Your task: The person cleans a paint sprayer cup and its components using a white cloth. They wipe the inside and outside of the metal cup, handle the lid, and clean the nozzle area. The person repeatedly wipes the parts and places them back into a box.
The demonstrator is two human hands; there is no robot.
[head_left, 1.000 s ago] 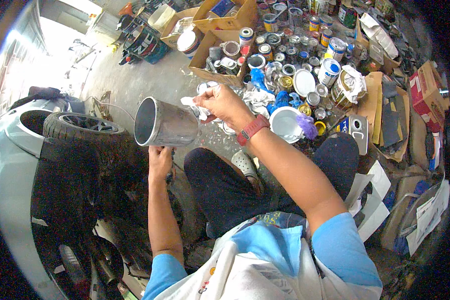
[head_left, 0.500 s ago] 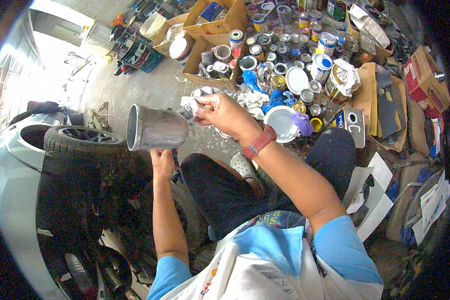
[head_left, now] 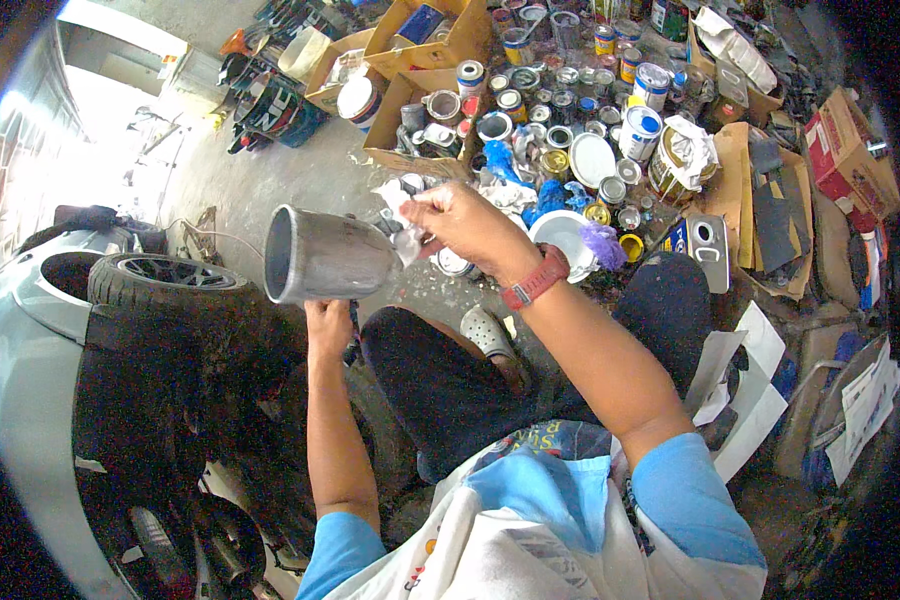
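Observation:
A grey metal cup (head_left: 338, 262), apparently the paint cup of a spray gun, lies on its side in the air with its open mouth facing left. My left hand (head_left: 328, 322) is closed below the cup, around what seems to be the gun's handle; the hand and cup hide most of it. From the right, my right hand (head_left: 470, 225) pinches a crumpled white rag (head_left: 402, 238) against the cup's narrow end. A red watch (head_left: 538, 276) is on my right wrist.
Several paint cans (head_left: 560, 120) crowd the floor ahead, beside cardboard boxes (head_left: 410, 125). A white basin (head_left: 562, 240) with a purple cloth (head_left: 602, 243) stands to the right. At left are a wheel (head_left: 170, 275) and a pale car panel (head_left: 20, 400).
The cup has shifted slightly right, and its mouth shows a little more. My right hand and the rag have moved slightly right along with its narrow end. My left hand has hardly moved.

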